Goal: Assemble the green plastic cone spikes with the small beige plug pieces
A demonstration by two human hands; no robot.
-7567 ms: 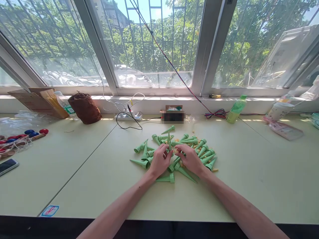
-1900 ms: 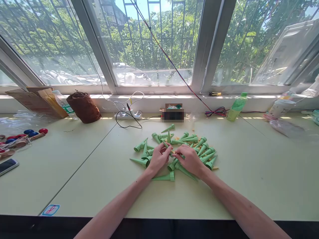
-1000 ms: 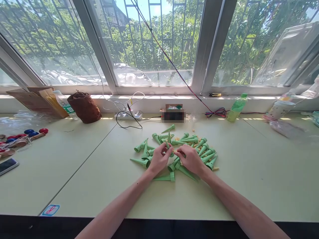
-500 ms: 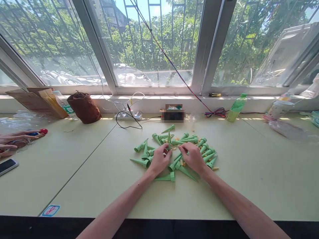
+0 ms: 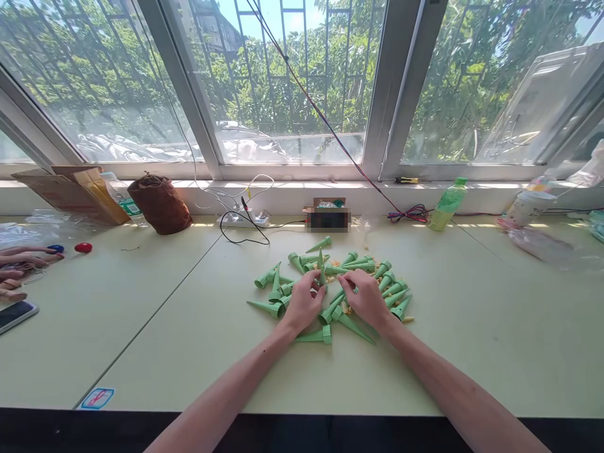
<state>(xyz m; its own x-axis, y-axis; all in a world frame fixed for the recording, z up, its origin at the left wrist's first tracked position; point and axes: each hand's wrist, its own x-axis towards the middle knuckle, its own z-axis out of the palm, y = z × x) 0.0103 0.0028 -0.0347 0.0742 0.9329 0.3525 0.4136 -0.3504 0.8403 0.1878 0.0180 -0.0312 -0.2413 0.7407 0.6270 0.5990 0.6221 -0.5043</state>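
Several green plastic cone spikes point(image 5: 278, 286) lie in a heap on the pale green table point(image 5: 141, 314), with small yellow bits among them. My left hand point(image 5: 302, 305) rests on the heap, fingers closed round one green cone point(image 5: 321, 270) that stands tip up. My right hand point(image 5: 365, 302) lies just right of it, fingers pinched on something small I cannot make out, touching the pile. One cone point(image 5: 314, 337) lies flat in front of my left wrist.
Another person's hands point(image 5: 23, 264) reach in at the far left beside red and blue balls point(image 5: 83, 248) and a phone point(image 5: 16, 314). Along the window sill: cardboard box point(image 5: 70, 192), brown bag point(image 5: 160, 204), power strip point(image 5: 243, 219), green bottle point(image 5: 448, 204), cup point(image 5: 531, 207).
My hands have stayed on the heap, the right hand shifting slightly away from the left. At the far left another person's hands have come in over the balls.
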